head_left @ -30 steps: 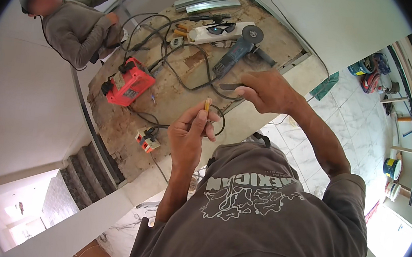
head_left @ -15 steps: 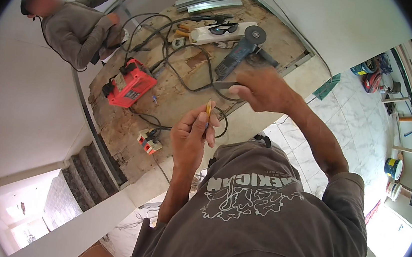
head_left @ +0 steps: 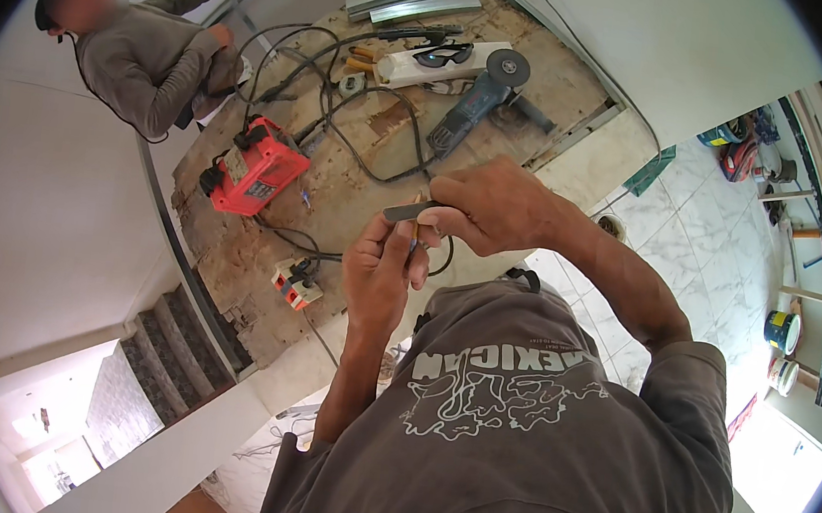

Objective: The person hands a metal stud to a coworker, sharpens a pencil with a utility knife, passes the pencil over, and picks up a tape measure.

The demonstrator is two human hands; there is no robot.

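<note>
My left hand (head_left: 377, 271) pinches a short yellow pencil (head_left: 413, 243) upright above the worn board. My right hand (head_left: 496, 207) grips a dark flat blade (head_left: 403, 212), laid across the pencil's top end. Beyond my hands lie a blue angle grinder (head_left: 466, 112) and looped black cables (head_left: 385, 169). A red boxy machine (head_left: 260, 166) sits to their left, with a small power strip (head_left: 295, 286) nearer me.
Metal profiles (head_left: 413, 1), safety glasses (head_left: 442, 56) and a tape measure (head_left: 352, 84) lie on the board (head_left: 208, 285). A co-worker (head_left: 150, 69) holds the metal frame at upper left. Stairs (head_left: 171, 351) descend at lower left; buckets (head_left: 781, 330) stand on the tiles at right.
My right hand has come left and down with the blade, which now crosses the pencil's top. My left hand has barely moved.
</note>
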